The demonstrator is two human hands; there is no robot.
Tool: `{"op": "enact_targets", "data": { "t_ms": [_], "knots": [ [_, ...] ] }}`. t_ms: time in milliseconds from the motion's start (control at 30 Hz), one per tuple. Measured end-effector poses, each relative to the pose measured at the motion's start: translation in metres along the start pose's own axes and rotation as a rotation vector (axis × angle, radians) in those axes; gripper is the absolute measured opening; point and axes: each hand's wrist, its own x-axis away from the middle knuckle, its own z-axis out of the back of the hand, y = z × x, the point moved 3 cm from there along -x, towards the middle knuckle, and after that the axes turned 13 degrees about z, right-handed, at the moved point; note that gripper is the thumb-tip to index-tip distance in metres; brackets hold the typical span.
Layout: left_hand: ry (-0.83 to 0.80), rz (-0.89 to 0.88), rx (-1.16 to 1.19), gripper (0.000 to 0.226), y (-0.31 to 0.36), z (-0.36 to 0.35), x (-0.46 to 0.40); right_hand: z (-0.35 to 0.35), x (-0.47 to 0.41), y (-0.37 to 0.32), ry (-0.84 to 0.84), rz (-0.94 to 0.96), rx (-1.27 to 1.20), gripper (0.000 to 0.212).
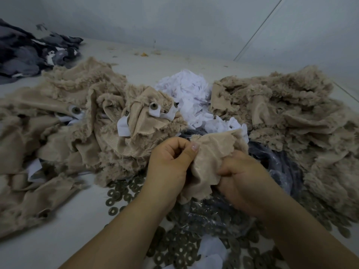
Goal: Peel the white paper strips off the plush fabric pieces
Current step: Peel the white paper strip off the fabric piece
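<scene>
A beige plush fabric piece [211, 152], smooth backing up, sits between both hands at the centre. My left hand [169, 162] pinches its upper left edge between thumb and fingers. My right hand [244, 181] grips its lower right part with curled fingers. No white strip shows on this piece. On the left lies a heap of plush pieces [81, 117] with white paper strips [124, 127] and plastic eyes [153, 107] still attached. A pile of loose white paper strips [190, 94] lies behind the hands.
A second heap of beige plush pieces [291, 117] fills the right side. Several brown washers [124, 193] are scattered on the white table, and more lie in a clear plastic bag [213, 216] under my hands. Dark grey fabric [29, 55] sits at the far left.
</scene>
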Motion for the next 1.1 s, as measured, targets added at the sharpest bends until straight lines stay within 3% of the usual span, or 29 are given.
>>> {"op": "enact_targets", "data": {
  "t_ms": [100, 200, 400, 667, 1100],
  "knots": [
    [0.004, 0.007, 0.01, 0.02, 0.001, -0.001, 0.0, 0.005, -0.002, -0.002, -0.038, 0.105, 0.429, 0.039],
    [0.018, -0.008, -0.021, 0.023, 0.001, -0.002, 0.0, 0.008, -0.003, -0.005, -0.039, 0.192, 0.585, 0.019],
    [0.017, 0.015, -0.002, 0.025, -0.001, -0.002, -0.001, 0.012, -0.001, -0.011, 0.082, 0.307, 0.58, 0.015],
    [0.021, -0.016, -0.066, 0.025, -0.002, -0.002, -0.001, 0.01, 0.0, -0.011, 0.096, 0.365, 0.563, 0.016],
    [0.009, -0.093, -0.186, 0.02, -0.004, -0.005, 0.0, 0.013, 0.001, -0.003, 0.179, 0.362, 0.502, 0.016]
  ]
}}
